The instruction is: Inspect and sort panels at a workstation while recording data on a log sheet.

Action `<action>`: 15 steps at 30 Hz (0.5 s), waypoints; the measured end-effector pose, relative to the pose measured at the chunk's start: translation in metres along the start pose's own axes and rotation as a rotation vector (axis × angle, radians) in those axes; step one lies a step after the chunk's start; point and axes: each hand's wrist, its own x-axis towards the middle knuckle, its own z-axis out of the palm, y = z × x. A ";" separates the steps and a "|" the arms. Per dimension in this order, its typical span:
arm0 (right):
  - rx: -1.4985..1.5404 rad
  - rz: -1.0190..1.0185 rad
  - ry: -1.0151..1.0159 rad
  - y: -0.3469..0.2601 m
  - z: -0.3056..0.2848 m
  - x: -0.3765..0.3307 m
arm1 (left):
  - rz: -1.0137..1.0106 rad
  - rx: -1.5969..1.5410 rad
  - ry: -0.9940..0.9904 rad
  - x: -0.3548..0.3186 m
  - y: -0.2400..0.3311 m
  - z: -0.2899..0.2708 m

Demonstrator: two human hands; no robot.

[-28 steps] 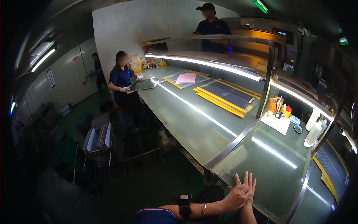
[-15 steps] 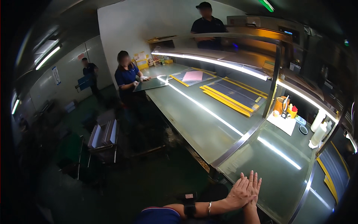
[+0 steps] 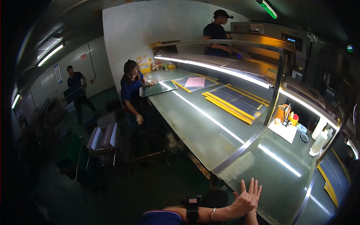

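My left hand (image 3: 242, 204) lies across my right hand (image 3: 256, 192) above the near edge of the glass-topped table (image 3: 275, 180). The left fingers look curled against the right palm, partly hidden, with the thumb sticking up. On the right hand the fingers are stretched upward and spread, and it holds nothing. A black strapped device (image 3: 192, 207) sits on my left forearm, with a silver bangle (image 3: 213, 213) nearer the wrist. Neither hand touches the tabletop as far as I can see.
Yellow-edged screens (image 3: 240, 99) and a pink sheet (image 3: 195, 82) lie farther up the table. A metal post (image 3: 275, 86) rises mid-table. White bottles (image 3: 319, 141) and a tape roll (image 3: 304, 138) stand right. One co-worker (image 3: 131, 84) handles a dark panel (image 3: 159, 88); two others stand beyond.
My left hand has slid down the right and curled up; the right fingers are more spread. The seated-side co-worker has lowered one hand, and the far co-worker has moved left with a panel.
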 end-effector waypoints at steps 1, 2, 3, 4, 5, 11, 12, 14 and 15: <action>0.012 0.001 0.006 0.001 0.000 0.000 | 0.010 0.018 0.011 0.000 0.001 0.003; 0.012 -0.001 0.006 0.001 0.000 0.000 | 0.017 0.030 0.023 0.000 0.002 0.005; 0.011 0.002 0.001 0.001 0.000 0.000 | 0.022 0.045 0.036 0.000 0.002 0.007; 0.010 0.004 -0.004 0.002 -0.001 0.000 | 0.026 0.058 0.050 0.000 0.002 0.009; 0.012 0.005 -0.009 0.002 -0.001 0.000 | 0.030 0.068 0.060 0.000 0.003 0.012; 0.006 0.005 -0.041 -0.001 -0.005 0.006 | 0.015 0.136 0.103 -0.002 0.002 0.021; 0.042 0.017 -0.075 -0.001 -0.006 0.007 | 0.031 0.088 0.130 -0.004 0.002 0.018; 0.077 0.028 -0.108 -0.001 -0.005 0.007 | 0.046 0.040 0.158 -0.005 0.003 0.016; 0.036 0.023 -0.086 -0.002 -0.003 0.006 | 0.036 0.063 0.194 -0.006 0.003 0.017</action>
